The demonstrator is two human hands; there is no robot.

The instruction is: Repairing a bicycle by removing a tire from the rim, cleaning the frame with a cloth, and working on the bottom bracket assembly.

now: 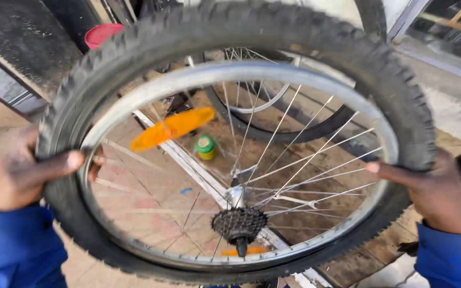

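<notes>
The person holds a bicycle wheel with a knobby black rubber tyre [401, 101] and a silver metal rim [252, 72] in front of them, between both hands. The left hand [22, 173] grasps the tyre on its left side, the thumb over the sidewall and the fingers hidden behind the rubber. The right hand [436, 189] grasps the right side in the same way, thumb toward the rim; its fingers are also hidden. Both wrists come out of blue sleeves [14, 248], cut off by the lower edge.

At the hub sits a dark toothed sprocket cluster [239, 224]. An orange plastic reflector [173, 128] is fixed on the thin spokes and looks blurred. Through the spokes I see a small green and yellow can [206, 147] on the paved ground, and a second wheel [273, 114], partly covered. A red round object [100, 34] at the top is half hidden.
</notes>
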